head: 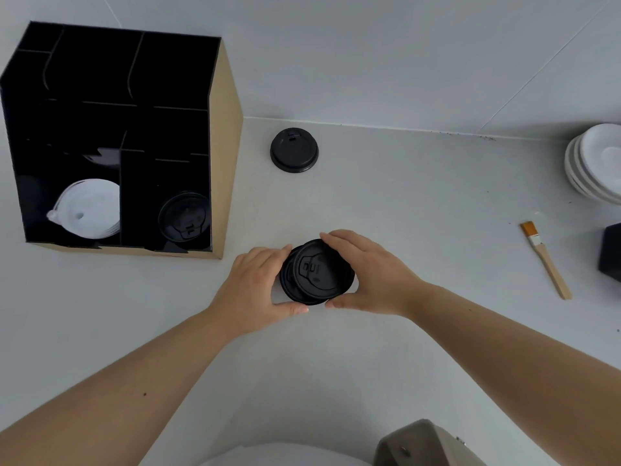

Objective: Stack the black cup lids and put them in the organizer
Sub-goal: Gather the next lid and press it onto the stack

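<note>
So we've got the pale grey tabletop (420, 203) running up to a white tiled wall (386, 55). Biggest thing on it is the organizer (225, 136) at the far left, black inside with tan cardboard-coloured sides, split into a bunch of compartments. Low front left slot holds a leaning stack of white lids (89, 208), and the slot just right of that has a black lid (184, 216) standing on edge.

Over at the right edge we see a stack of white saucers (594, 163), partly cut off, and a dark boxy thing below it we can't make out.

Front and centre, our left hand (253, 284) and right hand (368, 274) are clamped on a little stack of black cup lids (316, 272) from opposite sides, thumbs near us, fingers round the far rim. Looks like two or three lids, not quite lined up.

Then a wooden-handled brush (546, 260) lying well to the right, and one lone black lid (294, 149) sitting near the wall, well apart from the hands.
</note>
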